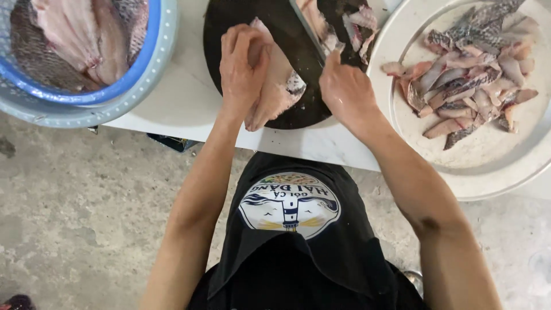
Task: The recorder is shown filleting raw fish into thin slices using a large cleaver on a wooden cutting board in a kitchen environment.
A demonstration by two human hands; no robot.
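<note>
My left hand presses flat on the fish fillet while my right hand grips the knife tight.

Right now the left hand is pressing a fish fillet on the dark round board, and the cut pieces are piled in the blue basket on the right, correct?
Not quite. The cut pieces lie on the white round tray at right; the blue basket is at left, holding whole fillets. The left hand does press the fillet on the board, per the head view.

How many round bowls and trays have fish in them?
2: a blue basket of whole fillets at the far left, and a white tray of cut fish pieces at the right. Others may lie out of view.
</note>
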